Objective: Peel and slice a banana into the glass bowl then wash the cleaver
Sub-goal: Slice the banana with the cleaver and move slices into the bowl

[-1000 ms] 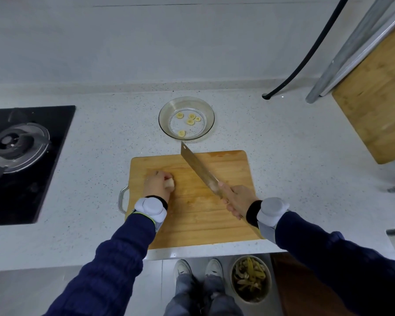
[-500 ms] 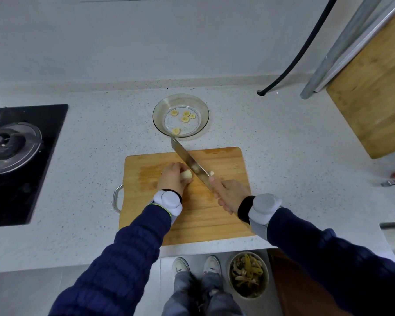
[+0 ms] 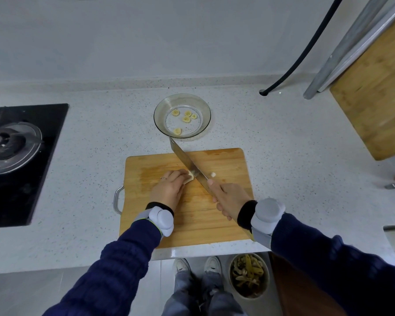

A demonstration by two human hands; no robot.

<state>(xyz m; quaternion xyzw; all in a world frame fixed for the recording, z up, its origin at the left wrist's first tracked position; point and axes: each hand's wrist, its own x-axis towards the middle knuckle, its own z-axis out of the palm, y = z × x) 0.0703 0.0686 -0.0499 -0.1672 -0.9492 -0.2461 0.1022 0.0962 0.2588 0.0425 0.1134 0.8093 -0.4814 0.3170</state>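
My left hand [image 3: 169, 189] presses a short peeled banana piece [image 3: 189, 178] onto the wooden cutting board [image 3: 224, 222]; only the banana's cut end shows past my fingers. My right hand [image 3: 228, 199] grips the handle of the steel cleaver [image 3: 185, 158]. Its blade runs diagonally up-left and rests against the banana's cut end, with the tip past the board's far edge. A small cut bit of banana [image 3: 213, 174] lies just right of the blade. The glass bowl [image 3: 205, 108] behind the board holds several banana slices [image 3: 186, 119].
A black gas hob [image 3: 16, 160] is set in the counter at left. A second wooden board [image 3: 379, 96] leans at the right, beside metal rails and a black hose [image 3: 306, 53]. Below the counter edge stands a bin of peels [image 3: 249, 274] by my shoes.
The cleaver came down from a raised position to the banana and now rests at its cut end. My left hand slid the banana rightwards towards the blade. A small bit now lies right of the blade.
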